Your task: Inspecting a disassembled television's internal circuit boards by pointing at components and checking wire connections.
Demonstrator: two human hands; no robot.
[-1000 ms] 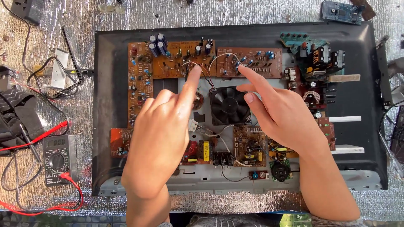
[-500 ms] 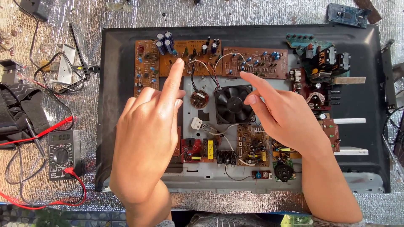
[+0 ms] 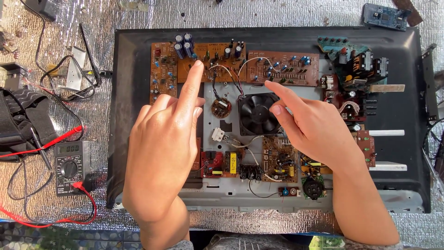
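Brown circuit boards (image 3: 203, 65) lie side by side along the upper edge of an opened black electronics chassis (image 3: 397, 153), which rests flat on a crinkled silver foil surface (image 3: 277, 14). Left hand (image 3: 162, 153) hovers over the left half of the chassis with its index finger (image 3: 193, 83) extended and the other fingers curled loosely together; the fingertip lies on or just above the upper brown board, just beside a cluster of dark cylindrical capacitors (image 3: 183, 44). Whether the fingertip actually touches the board cannot be told. Right hand (image 3: 314, 129) is held over the centre of the chassis, its index finger (image 3: 282, 90) stretched toward the lower edge of the right-hand brown board (image 3: 286, 68), thumb and remaining fingers apart and gripping nothing. Below and between the two fingertips sits a square black cooling fan (image 3: 256, 113), with a small round copper coil (image 3: 221, 107) just to its left and thin white and red wires arching above both. Lower boards carrying yellow and red components (image 3: 222, 162) run along the grey metal base plate (image 3: 259, 192). Well apart, to the left of the chassis, a dark digital multimeter (image 3: 68, 162) lies on the foil with red test leads (image 3: 55, 217) trailing around it.
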